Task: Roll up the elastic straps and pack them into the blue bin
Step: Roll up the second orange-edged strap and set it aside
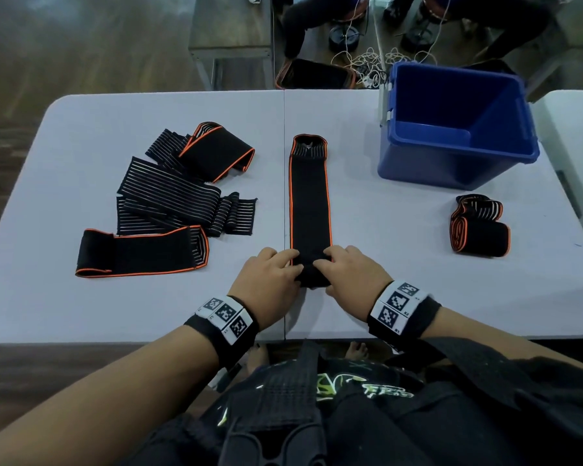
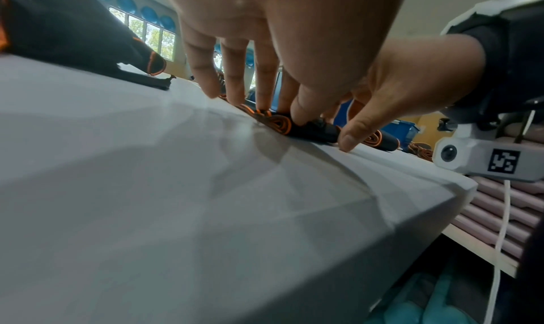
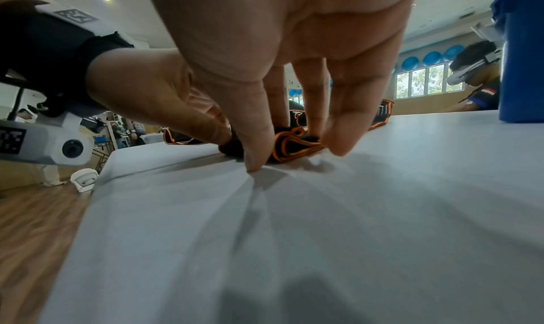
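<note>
A black elastic strap with orange edges lies lengthwise down the table's middle. Its near end is wound into a small roll. My left hand pinches the roll's left side, fingers on top and thumb behind. On the right side my right hand grips it the same way. The blue bin stands at the far right, and nothing shows inside it. Two rolled straps lie in front of the bin.
A pile of several unrolled straps covers the left half of the white table. The table's near edge runs just below my wrists. Cables and another person's legs are on the floor beyond the far edge.
</note>
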A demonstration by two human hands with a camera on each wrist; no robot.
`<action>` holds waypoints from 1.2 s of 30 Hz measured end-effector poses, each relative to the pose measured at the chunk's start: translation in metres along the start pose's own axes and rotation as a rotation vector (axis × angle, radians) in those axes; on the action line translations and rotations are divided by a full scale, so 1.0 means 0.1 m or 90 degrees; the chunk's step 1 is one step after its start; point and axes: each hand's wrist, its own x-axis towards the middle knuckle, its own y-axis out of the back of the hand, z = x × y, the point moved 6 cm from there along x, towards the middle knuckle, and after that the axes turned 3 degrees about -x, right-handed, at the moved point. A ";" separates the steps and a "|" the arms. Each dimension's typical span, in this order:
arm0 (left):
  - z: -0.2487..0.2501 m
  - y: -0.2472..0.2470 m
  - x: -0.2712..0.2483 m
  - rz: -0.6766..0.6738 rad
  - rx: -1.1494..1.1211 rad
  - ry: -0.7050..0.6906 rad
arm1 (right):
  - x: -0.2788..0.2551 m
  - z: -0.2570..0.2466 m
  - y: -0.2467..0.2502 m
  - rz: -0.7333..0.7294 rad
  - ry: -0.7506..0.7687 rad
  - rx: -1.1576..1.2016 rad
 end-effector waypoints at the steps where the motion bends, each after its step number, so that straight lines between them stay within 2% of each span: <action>1: -0.02 0.01 -0.01 -0.011 -0.003 0.004 | 0.00 0.01 0.00 -0.001 -0.001 0.015; 4: -0.04 0.01 -0.03 -0.050 -0.008 0.021 | 0.01 0.03 0.00 -0.001 0.003 0.044; 8: -0.04 0.01 -0.02 -0.032 -0.009 0.023 | 0.01 0.02 0.00 0.022 0.015 0.027; 12: -0.05 -0.05 0.01 -0.057 0.022 0.061 | 0.05 0.01 0.03 0.042 0.009 0.045; 16: 0.01 0.03 0.04 -0.011 -0.070 0.128 | 0.10 0.07 0.11 0.048 -0.057 0.160; 21: -0.16 0.14 0.13 0.037 -0.221 0.235 | 0.16 0.30 0.20 0.079 -0.180 0.381; 26: -0.28 0.20 0.25 0.063 -0.296 0.288 | 0.30 0.43 0.10 0.053 -0.237 0.497; 31: -0.36 0.12 0.35 0.026 -0.303 0.348 | 0.33 0.46 0.03 0.028 -0.341 0.627; 36: -0.36 0.07 0.36 -0.033 -0.283 0.379 | 0.34 0.46 0.00 0.017 -0.379 0.643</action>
